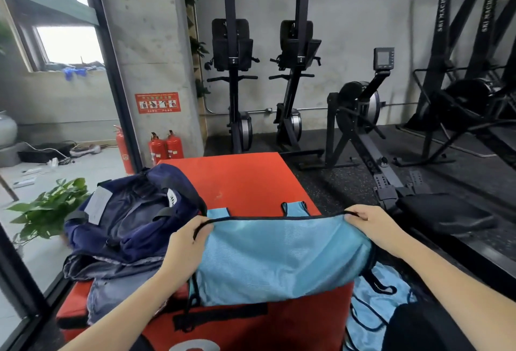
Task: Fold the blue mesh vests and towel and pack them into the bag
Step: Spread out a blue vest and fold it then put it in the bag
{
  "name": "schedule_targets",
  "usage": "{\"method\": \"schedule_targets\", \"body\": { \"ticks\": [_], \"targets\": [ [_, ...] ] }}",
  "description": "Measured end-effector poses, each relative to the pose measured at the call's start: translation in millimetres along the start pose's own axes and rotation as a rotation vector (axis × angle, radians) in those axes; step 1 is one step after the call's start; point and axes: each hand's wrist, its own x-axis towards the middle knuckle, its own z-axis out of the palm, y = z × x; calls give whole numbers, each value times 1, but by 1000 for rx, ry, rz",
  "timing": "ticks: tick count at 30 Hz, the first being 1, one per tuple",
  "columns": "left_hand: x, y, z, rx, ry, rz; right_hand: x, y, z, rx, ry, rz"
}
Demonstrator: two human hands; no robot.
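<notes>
Left hand (185, 250) and right hand (371, 227): each pinches the black-trimmed edge of a blue mesh vest (282, 258), stretched between them over a red padded box (245, 180). Navy bag (134, 211): open, on the box's left; grey towel (111, 289) lying beside it.

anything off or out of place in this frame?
One thing: a second blue mesh vest lies crumpled on the floor beside the red box, lower right, off the work surface. Otherwise orderly: left hand and right hand pinch the vest by its black-trimmed edge, and the navy bag sits open on the box.
</notes>
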Motion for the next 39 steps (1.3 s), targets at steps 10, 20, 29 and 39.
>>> {"method": "schedule_targets", "body": {
  "ticks": [10, 20, 29, 39],
  "targets": [
    [122, -70, 54, 93, 86, -152, 144, 30, 69, -9, 135, 94],
    [166, -157, 93, 487, -138, -301, 192, 102, 136, -216, -46, 217],
    [178, -93, 183, 307, -342, -58, 218, 102, 152, -163, 77, 196],
    [220, -48, 304, 408, -541, -72, 241, 111, 169, -237, 113, 319]
  ]
}}
